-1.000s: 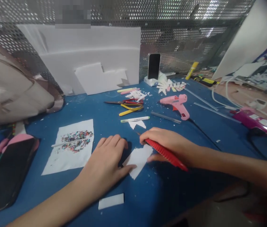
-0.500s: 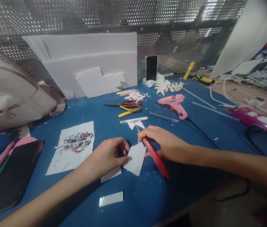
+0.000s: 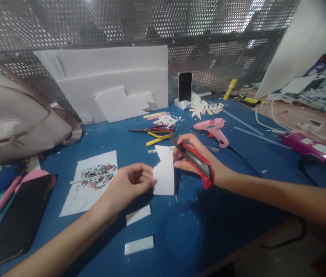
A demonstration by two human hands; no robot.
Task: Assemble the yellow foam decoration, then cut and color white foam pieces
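Note:
Between my hands stands a white foam board piece (image 3: 164,175) with a ragged upper left edge. My left hand (image 3: 135,181) pinches its left edge between thumb and fingers. In my right hand (image 3: 190,154) is a red utility knife (image 3: 199,161), its blade end pointing up and away, beside the piece's right edge. The right fingertips are close to that edge; whether they touch it I cannot tell. Two small white strips, one (image 3: 138,214) nearer my left hand and another (image 3: 139,245) closer to me, lie on the blue table (image 3: 180,238).
Scissors (image 3: 151,130), a pink glue gun (image 3: 215,130) and white scraps (image 3: 165,120) lie beyond my hands. Leftward are a paper with colourful flakes (image 3: 93,173) and a black phone-like slab (image 3: 15,223). A phone (image 3: 185,86) stands at the back near large white boards (image 3: 117,80).
The board piece has been raised and turned more upright. My right hand has lifted with the knife, whose handle has swung to show its side. The nearer strip is more fully uncovered.

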